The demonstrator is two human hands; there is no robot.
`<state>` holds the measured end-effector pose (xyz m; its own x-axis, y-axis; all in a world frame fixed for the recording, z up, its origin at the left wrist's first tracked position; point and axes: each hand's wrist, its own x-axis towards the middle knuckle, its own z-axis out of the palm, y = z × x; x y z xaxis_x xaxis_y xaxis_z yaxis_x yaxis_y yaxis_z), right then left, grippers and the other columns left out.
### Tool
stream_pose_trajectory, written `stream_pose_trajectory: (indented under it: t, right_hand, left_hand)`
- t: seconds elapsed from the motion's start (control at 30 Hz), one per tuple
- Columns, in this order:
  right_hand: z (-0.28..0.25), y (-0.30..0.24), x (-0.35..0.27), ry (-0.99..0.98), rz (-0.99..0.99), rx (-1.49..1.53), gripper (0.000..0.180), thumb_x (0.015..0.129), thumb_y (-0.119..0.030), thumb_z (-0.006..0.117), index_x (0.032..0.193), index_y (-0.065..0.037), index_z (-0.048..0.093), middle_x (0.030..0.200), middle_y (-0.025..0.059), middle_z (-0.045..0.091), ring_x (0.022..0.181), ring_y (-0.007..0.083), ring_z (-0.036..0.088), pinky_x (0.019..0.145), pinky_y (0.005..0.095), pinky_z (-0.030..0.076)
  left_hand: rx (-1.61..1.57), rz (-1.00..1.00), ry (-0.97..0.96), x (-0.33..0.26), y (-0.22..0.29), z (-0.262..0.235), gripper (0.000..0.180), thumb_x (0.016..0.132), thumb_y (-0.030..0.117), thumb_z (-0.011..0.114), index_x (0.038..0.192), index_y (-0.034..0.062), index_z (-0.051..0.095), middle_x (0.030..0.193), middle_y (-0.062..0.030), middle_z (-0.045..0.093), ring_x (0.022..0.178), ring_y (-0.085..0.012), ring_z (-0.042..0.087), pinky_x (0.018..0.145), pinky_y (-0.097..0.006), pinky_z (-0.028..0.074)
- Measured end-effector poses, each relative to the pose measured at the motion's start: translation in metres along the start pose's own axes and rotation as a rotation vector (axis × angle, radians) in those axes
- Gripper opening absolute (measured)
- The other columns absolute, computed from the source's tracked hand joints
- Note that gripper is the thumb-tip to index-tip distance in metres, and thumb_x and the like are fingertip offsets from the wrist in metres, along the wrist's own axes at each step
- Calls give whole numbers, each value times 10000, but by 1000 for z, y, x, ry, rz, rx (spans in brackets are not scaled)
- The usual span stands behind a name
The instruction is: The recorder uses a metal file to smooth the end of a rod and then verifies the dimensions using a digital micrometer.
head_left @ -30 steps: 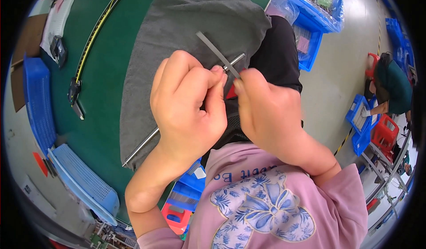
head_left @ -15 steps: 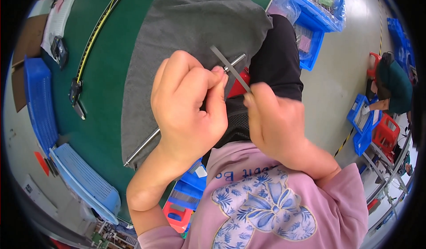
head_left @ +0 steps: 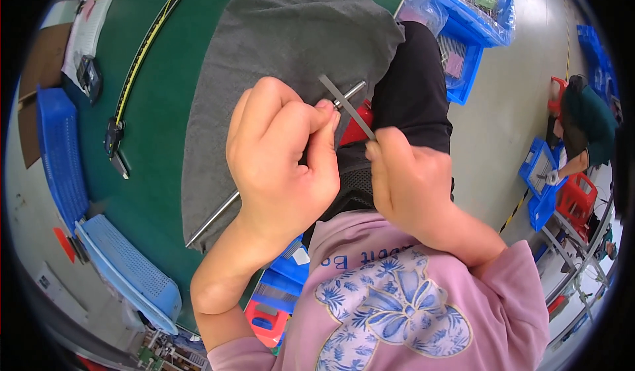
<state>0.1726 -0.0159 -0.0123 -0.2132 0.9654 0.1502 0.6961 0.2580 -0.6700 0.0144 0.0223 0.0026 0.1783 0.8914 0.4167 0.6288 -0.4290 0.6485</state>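
Observation:
My left hand (head_left: 284,149) is closed around a thin shiny metal rod (head_left: 215,217), thumb and forefinger pinching it near its upper right end. The rod runs slantwise under the palm, and its lower left end rests over a grey cloth (head_left: 278,34). In my right hand (head_left: 410,179) is a flat, narrow grey file (head_left: 345,105), gripped at its lower end. The file crosses the rod just beyond my left fingertips and appears to touch it. The hand hides the rod's middle.
A digital caliper (head_left: 114,139) lies on the green table (head_left: 159,172). Blue baskets (head_left: 129,272) line the left edge. Blue bins (head_left: 473,57) with metal parts stand at the upper right. Another person (head_left: 585,126) bends over a blue tray at the far right.
The file has shifted slightly down and right across the rod with my right hand. My left hand holds almost still. The person at the right has moved an arm over the tray.

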Motion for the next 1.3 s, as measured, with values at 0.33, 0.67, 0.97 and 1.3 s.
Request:
stream_pose_trajectory:
  t: [0.33, 0.67, 0.97, 1.3]
  right_hand:
    - [-12, -5, 0, -57, 36, -52, 74, 877, -118, 601, 863, -64, 553, 553, 127, 527, 465, 328, 542, 417, 406, 376]
    - [-22, -11, 8, -116, 44, -131, 126, 883, -107, 599, 834, -69, 490, 553, 134, 518, 473, 347, 537, 418, 432, 366]
    - [-15, -8, 9, -82, 12, -98, 88, 886, -114, 597, 880, -58, 528, 559, 137, 523, 472, 338, 540, 413, 414, 369]
    - [1, -6, 18, 4, -29, -54, 78, 881, -100, 599, 867, -51, 539, 534, 121, 505, 439, 307, 525, 416, 393, 368]
  left_hand:
    - [-28, -27, 17, -2, 2, 4, 191, 651, -94, 699, 693, 21, 553, 671, -80, 460, 586, -248, 462, 505, -346, 342]
    - [-33, -23, 35, -1, 2, 5, 186, 651, -91, 699, 686, 20, 554, 665, -81, 456, 579, -244, 456, 503, -345, 338]
    - [-47, -28, 38, -1, 3, 6, 187, 651, -94, 699, 681, 19, 553, 667, -79, 452, 588, -243, 457, 503, -345, 339]
    - [-28, -23, 32, 1, 2, 4, 194, 647, -98, 696, 679, 22, 546, 677, -79, 456, 590, -245, 458, 504, -345, 342]
